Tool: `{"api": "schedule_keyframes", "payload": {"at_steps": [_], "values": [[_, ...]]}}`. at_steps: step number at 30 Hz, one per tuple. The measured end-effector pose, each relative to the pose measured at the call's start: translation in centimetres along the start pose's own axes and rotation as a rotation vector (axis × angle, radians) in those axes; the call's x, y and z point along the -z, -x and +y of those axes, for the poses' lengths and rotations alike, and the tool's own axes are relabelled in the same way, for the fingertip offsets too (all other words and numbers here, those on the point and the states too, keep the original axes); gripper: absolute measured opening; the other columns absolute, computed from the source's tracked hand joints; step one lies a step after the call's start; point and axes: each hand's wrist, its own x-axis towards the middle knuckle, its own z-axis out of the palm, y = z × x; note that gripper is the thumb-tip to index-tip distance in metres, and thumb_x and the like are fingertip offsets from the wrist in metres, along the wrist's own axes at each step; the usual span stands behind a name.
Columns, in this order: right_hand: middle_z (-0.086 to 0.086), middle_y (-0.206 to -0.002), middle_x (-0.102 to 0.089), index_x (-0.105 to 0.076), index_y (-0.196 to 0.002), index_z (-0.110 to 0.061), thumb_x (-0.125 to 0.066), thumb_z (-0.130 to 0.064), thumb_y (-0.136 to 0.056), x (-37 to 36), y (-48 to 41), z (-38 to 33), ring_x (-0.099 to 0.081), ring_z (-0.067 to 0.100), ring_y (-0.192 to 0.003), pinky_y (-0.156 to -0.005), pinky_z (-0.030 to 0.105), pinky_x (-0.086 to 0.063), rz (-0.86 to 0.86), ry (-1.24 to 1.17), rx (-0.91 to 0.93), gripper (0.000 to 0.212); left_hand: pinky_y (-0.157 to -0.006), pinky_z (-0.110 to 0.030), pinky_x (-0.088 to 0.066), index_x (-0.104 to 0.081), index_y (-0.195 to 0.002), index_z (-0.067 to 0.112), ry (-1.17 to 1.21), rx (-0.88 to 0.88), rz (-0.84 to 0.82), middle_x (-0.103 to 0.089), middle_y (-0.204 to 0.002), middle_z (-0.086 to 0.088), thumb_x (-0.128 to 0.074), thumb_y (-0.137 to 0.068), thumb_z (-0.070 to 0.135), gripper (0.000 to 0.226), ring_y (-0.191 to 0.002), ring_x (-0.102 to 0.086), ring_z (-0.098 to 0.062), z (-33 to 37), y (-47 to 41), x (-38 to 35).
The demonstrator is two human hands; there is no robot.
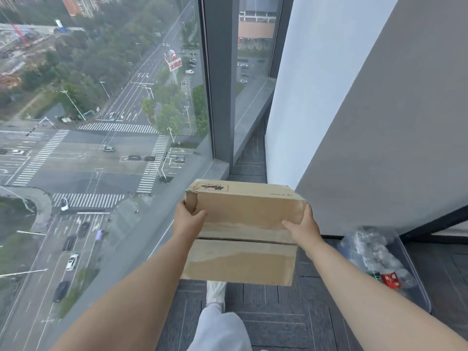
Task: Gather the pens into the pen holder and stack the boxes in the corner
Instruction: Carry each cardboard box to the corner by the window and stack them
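Note:
I hold one brown cardboard box in the air with both hands. Its closed flaps face me, with a seam running across the middle. My left hand grips its upper left edge and my right hand grips its upper right edge. The box hangs over the dark carpet, just short of the corner where the window glass meets the white wall. No pens or pen holder are in view, and no other box shows.
Floor-to-ceiling window glass runs along the left with a grey frame post. A white and grey wall stands on the right. A clear plastic bin of empty bottles sits on the carpet at right. My leg and white shoe are below the box.

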Motion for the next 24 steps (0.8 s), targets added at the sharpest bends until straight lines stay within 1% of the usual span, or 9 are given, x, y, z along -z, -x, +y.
{"api": "schedule_keyframes", "payload": {"at_steps": [2,5,9,14,16,18,19,21,24], "values": [[0.007,-0.137,-0.047,-0.010,-0.145,-0.028,-0.062,-0.018,-0.085,-1.2,-3.7,-0.6,-0.047,0.028,-0.122,-0.096,0.035,-0.040,0.016,0.009,-0.018,0.080,-0.086,-0.033,-0.041,-0.037,-0.133,0.014,-0.050,-0.010,-0.011,-0.047,-0.128,-0.007,-0.061,-0.075,0.019,0.063,-0.105,-0.050,-0.023,0.5,-4.0,-1.0],[0.007,-0.136,-0.047,-0.010,-0.145,-0.026,-0.060,-0.016,-0.086,-3.5,-8.9,-1.6,-0.048,0.030,-0.121,-0.097,0.037,-0.041,0.032,0.018,-0.064,0.079,-0.088,-0.037,-0.044,-0.031,-0.139,0.015,-0.117,0.021,-0.033,-0.037,-0.134,-0.010,-0.058,-0.080,0.017,0.065,-0.107,-0.047,-0.024,0.9,-10.0,-2.3],[0.008,-0.131,-0.051,-0.018,-0.140,-0.023,-0.060,-0.012,-0.085,-6.6,-14.5,-2.4,-0.051,0.028,-0.115,-0.091,0.033,-0.041,0.028,0.018,-0.119,0.070,-0.080,-0.036,-0.044,-0.034,-0.138,0.018,-0.143,0.060,-0.079,-0.042,-0.130,-0.010,-0.058,-0.078,0.020,0.064,-0.104,-0.051,-0.026,1.0,-17.1,-3.5],[0.011,-0.129,-0.048,-0.030,-0.127,-0.025,-0.061,-0.013,-0.080,-9.5,-19.9,-0.6,-0.052,0.027,-0.110,-0.088,0.035,-0.044,0.048,0.023,-0.170,0.057,-0.083,-0.035,-0.043,-0.036,-0.139,0.021,-0.124,0.103,-0.118,-0.041,-0.128,-0.008,-0.057,-0.080,0.019,0.064,-0.102,-0.050,-0.023,-0.7,-22.5,-5.5],[0.011,-0.128,-0.047,-0.030,-0.127,-0.024,-0.060,-0.013,-0.080,-10.5,-21.8,0.7,-0.052,0.027,-0.106,-0.082,0.032,-0.042,0.053,0.034,-0.179,0.057,-0.084,-0.034,-0.042,-0.037,-0.139,0.025,-0.109,0.115,-0.125,-0.044,-0.127,-0.005,-0.056,-0.076,0.025,0.067,-0.103,-0.051,-0.023,-2.3,-24.1,-6.8],[0.011,-0.128,-0.047,-0.029,-0.131,-0.023,-0.061,-0.015,-0.079,-11.5,-23.9,2.6,-0.052,0.027,-0.108,-0.082,0.032,-0.042,0.056,0.041,-0.175,0.061,-0.080,-0.031,-0.043,-0.044,-0.133,0.026,-0.096,0.119,-0.122,-0.052,-0.120,-0.006,-0.054,-0.070,0.028,0.064,-0.101,-0.054,-0.024,-4.6,-25.6,-8.2],[0.011,-0.129,-0.047,-0.029,-0.132,-0.022,-0.061,-0.016,-0.079,-12.1,-24.9,3.8,-0.051,0.027,-0.110,-0.083,0.032,-0.041,0.055,0.044,-0.167,0.063,-0.076,-0.029,-0.042,-0.047,-0.128,0.026,-0.090,0.106,-0.111,-0.056,-0.112,-0.002,-0.054,-0.073,0.025,0.055,-0.098,-0.053,-0.022,-5.9,-26.3,-8.9],[0.009,-0.131,-0.046,-0.028,-0.132,-0.023,-0.061,-0.016,-0.078,-13.2,-26.9,6.4,-0.050,0.026,-0.114,-0.085,0.032,-0.042,0.043,0.051,-0.130,0.063,-0.078,-0.027,-0.040,-0.045,-0.130,0.024,-0.056,0.101,-0.068,-0.053,-0.104,0.005,-0.055,-0.083,0.015,0.048,-0.096,-0.050,-0.018,-8.9,-27.7,-10.5],[0.005,-0.141,-0.036,-0.017,-0.139,-0.030,-0.059,-0.015,-0.080,-15.4,-29.7,10.9,-0.043,0.025,-0.123,-0.097,0.036,-0.039,0.041,0.049,-0.106,0.074,-0.083,-0.030,-0.040,-0.042,-0.130,0.015,-0.022,0.114,-0.034,-0.053,-0.115,0.001,-0.056,-0.086,0.017,0.046,-0.099,-0.051,-0.015,-13.7,-29.7,-13.0]]}}
